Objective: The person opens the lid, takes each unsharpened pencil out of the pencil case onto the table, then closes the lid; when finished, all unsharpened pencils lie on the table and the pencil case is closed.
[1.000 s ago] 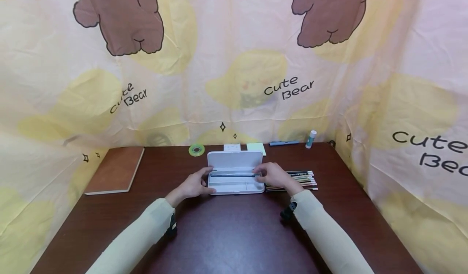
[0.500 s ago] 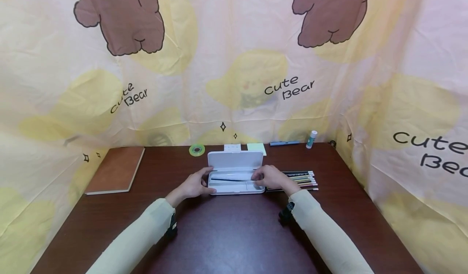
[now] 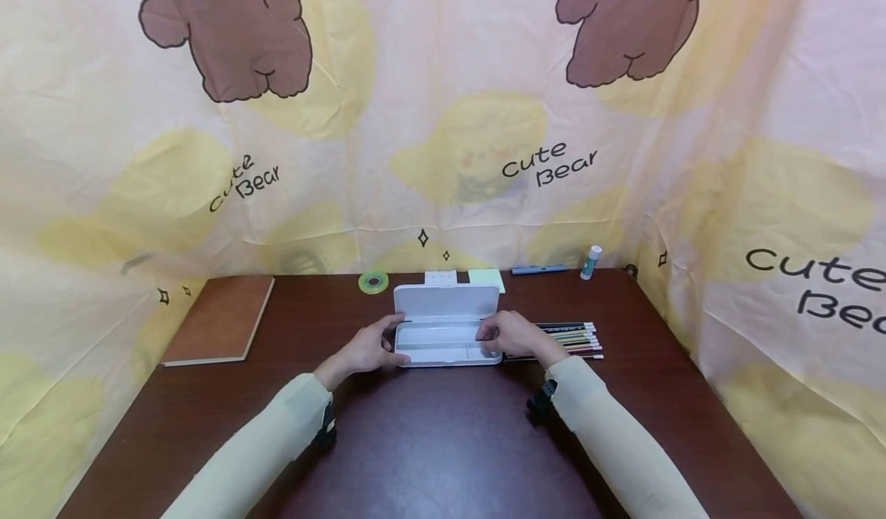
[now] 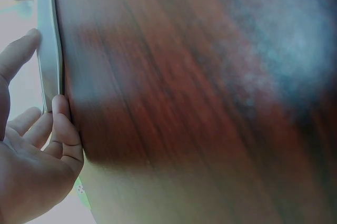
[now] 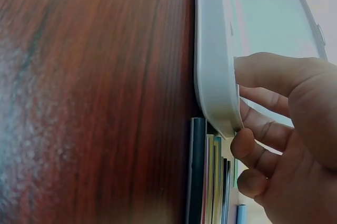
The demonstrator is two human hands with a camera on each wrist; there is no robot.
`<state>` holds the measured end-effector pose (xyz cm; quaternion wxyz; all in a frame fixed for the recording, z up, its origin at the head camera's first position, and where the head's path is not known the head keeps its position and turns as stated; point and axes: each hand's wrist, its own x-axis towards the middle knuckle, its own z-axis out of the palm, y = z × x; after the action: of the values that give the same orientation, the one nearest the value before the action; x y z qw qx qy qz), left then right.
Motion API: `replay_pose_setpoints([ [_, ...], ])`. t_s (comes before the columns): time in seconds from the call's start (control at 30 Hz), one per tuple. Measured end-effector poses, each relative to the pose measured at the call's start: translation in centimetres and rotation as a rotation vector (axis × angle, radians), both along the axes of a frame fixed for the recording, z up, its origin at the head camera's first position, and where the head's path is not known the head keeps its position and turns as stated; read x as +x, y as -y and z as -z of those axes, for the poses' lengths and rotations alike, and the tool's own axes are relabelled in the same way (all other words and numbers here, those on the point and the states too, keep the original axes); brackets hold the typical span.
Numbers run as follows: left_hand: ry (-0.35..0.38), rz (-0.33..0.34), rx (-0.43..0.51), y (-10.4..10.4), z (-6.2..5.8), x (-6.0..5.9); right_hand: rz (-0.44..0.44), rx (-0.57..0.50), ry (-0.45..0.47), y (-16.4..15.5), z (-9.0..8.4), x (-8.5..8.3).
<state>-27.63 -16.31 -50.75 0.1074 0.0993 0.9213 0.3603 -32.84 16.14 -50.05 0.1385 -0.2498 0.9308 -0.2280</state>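
White pencil case [image 3: 446, 344] lying open at mid-table, lid raised toward the far curtain, tray divided into compartments; contents not clear from the head view. Left hand [image 3: 368, 348] set against the case's left end, thumb on the near edge and fingers [image 4: 22, 52] reaching over the rim, loosely curved round it. Right hand [image 3: 512, 336] at the case's right end, thumb over the near wall, fingers [image 5: 263, 129] curled down beside the end; whether anything thin pinched there, cannot tell. Row of pencils [image 3: 571, 339] lying side by side just right of the case, partly under the right hand, eraser tips pointing right. Same pencils in right wrist view [image 5: 210, 176], butting the case's corner.

Dark brown table [image 3: 443, 442] beneath. Brown notebook [image 3: 220, 321] at far left, well apart. Green tape roll [image 3: 373, 281], white note pad [image 3: 440, 278] and green sticky notes [image 3: 486, 277] along the back edge behind the lid. Blue pen [image 3: 538, 270] and glue stick [image 3: 589, 261] at back right. Bear-print curtain [image 3: 443, 119] around. Pale yellow sleeves [image 3: 263, 442] on both forearms.
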Motion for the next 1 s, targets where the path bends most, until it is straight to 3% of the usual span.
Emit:
replay_pose_setpoints([
  [0.47, 0.017, -0.011, 0.014, 0.0, -0.2, 0.1, -0.029, -0.024, -0.018, 0.0, -0.5, -0.1],
  [1.0, 0.012, -0.015, 0.019, 0.0, -0.1, 0.1, 0.026, -0.104, -0.086, -1.8, -1.6, 0.3],
])
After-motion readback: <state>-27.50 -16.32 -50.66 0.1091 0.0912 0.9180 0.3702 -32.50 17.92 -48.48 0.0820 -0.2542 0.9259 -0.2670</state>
